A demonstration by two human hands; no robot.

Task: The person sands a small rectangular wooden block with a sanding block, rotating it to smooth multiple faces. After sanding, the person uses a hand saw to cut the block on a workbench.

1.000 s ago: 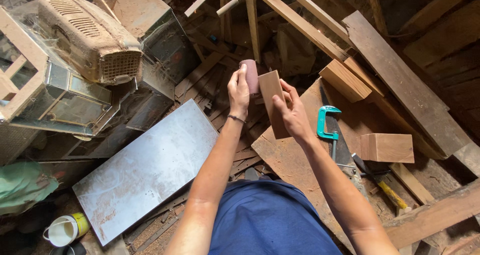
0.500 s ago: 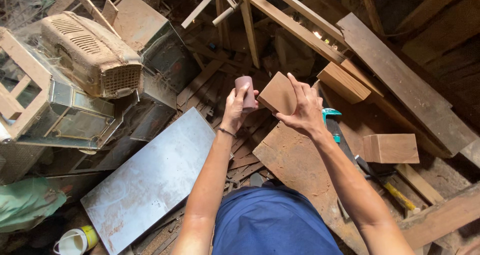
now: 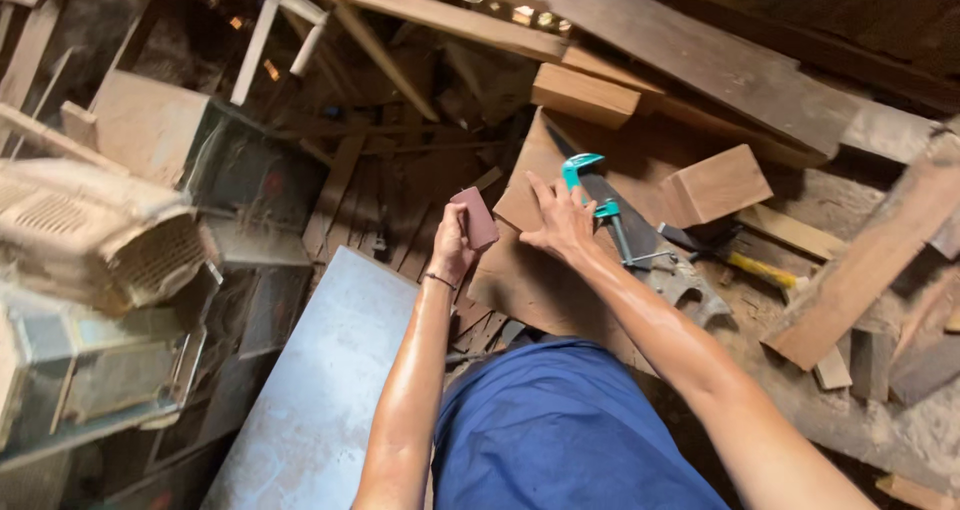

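While the left hand (image 3: 452, 242) is closed around a small, rounded, reddish-brown sanding block (image 3: 474, 218), holding it upright above the cluttered floor, the right hand (image 3: 560, 222) rests with fingers spread open on a flat brown wooden board (image 3: 520, 285), gripping nothing. That block sits just left of the board's near edge, close beside the right hand though apart from it. Just right of the spread fingers, a teal metal clamp (image 3: 590, 188) lies on the board, with a grey steel saw blade (image 3: 668, 278) near it. Further right rests a pale rectangular wooden block (image 3: 716, 185), and a second similar block (image 3: 582, 95) lies higher up among long planks. A yellow-handled tool (image 3: 762, 270) lies at the right. Below the left forearm stretches a grey rectangular metal sheet (image 3: 320, 400), and a dusty beige plastic casing (image 3: 95, 235) sits at far left.
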